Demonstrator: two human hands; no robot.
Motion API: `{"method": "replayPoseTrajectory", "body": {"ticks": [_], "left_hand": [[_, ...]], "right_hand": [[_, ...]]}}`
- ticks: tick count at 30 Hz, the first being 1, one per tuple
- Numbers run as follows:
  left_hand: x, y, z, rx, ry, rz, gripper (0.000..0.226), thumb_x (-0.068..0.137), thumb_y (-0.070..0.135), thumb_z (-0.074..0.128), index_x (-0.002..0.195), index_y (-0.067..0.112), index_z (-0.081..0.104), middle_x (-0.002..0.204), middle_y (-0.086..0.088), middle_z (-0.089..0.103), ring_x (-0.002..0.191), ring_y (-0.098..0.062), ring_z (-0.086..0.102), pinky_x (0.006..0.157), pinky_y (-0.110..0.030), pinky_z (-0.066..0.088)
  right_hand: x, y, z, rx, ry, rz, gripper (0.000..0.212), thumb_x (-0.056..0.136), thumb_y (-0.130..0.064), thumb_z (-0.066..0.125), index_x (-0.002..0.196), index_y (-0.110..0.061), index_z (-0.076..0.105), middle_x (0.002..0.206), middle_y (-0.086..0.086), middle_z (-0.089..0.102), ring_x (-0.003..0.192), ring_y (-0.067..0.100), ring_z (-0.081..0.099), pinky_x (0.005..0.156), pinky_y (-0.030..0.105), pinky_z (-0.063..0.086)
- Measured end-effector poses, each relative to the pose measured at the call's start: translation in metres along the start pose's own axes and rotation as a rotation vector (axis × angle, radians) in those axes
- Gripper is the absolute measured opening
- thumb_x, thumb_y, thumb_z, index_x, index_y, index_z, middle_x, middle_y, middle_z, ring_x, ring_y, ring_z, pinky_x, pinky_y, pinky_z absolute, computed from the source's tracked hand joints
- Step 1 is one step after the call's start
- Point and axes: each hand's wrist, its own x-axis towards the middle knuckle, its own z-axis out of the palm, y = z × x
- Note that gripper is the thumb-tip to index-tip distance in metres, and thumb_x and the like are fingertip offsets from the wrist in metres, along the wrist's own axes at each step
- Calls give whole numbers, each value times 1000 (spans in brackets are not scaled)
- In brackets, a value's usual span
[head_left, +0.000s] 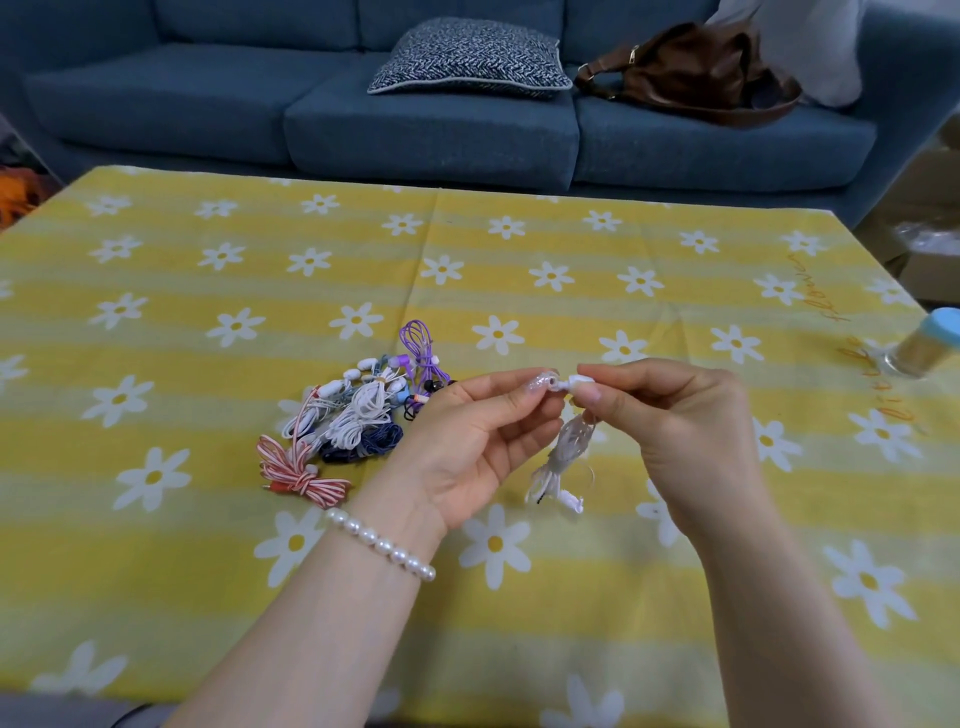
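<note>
White plastic sits between the fingertips. A small earbud (570, 383) is pinched from both sides. The left hand (467, 441) takes its tip between thumb and forefinger, and the right hand (691, 421) nips its body the same way. The other fingers of both hands are loosely curled and hold nothing.

Below the earbud hangs its white earphone bundle (569, 447), in the air just to the right of the pile of earphones (358, 410). The cord is wound into a short, tight hank bound about its middle, and it looks thin, faintly glossy and limp. At the lower end a second earbud (571, 503) and what seems to be the plug dangle loose, too blurred to be sure.

The step in hand looks like work on the earbud's tip, either seating or pulling off its soft cap; I cannot tell which. The next move likely calls for a small, firm twist or tug from the left fingertips while the right holds steady, so the hank neither swings nor uncoils.

The pile itself holds striped red-and-white, purple, dark blue and white bundles on the yellow daisy tablecloth (519, 623). A pearl bracelet (382, 543) circles the left wrist, nearer the person than the pile. Far right of the pile stands a blue-lidded jar (930, 348). Beyond the pile is a blue sofa (415, 119) with a cushion (467, 57) and a brown bag (696, 73).
</note>
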Motion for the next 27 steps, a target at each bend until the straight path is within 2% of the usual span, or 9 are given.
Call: {"method": "replayPoseTrajectory", "body": {"ticks": [5,13,17,22,27], "left_hand": [[1,0,0,-13,13,4,12,61,4,63,67,5,74,63,-4,68,57,-9,65,59,-21,57],[0,-1,1,-6,34,7,13,70,0,61,82,0,67,64,-5,68,58,-9,65,61,-21,57],[0,-2,2,-8,31,9,16,63,2,62,77,0,70,65,-6,68,59,-9,66,63,-21,57],[-1,-3,4,-17,30,16,13,73,-3,58,78,-2,70,67,-7,69,60,-10,66,63,-22,57],[-3,-6,8,-39,27,36,16,82,-8,51,85,-5,67,68,-10,70,61,-12,68,66,-22,58]], "right_hand": [[0,0,0,-2,-8,-5,12,68,-8,75,73,-19,73,59,-3,70,60,9,64,62,17,51],[-1,0,2,-35,6,-25,10,68,-9,75,73,-17,73,67,-1,72,63,10,64,63,17,51],[-1,0,2,-56,24,-34,12,71,-7,75,72,-18,72,66,-2,72,61,8,63,60,16,50],[0,2,3,-102,45,-68,24,74,-4,73,66,-27,70,61,-6,70,59,10,63,59,18,51],[1,3,6,-106,77,-72,21,75,-2,72,67,-21,69,56,-12,68,56,4,62,58,14,49]]}}
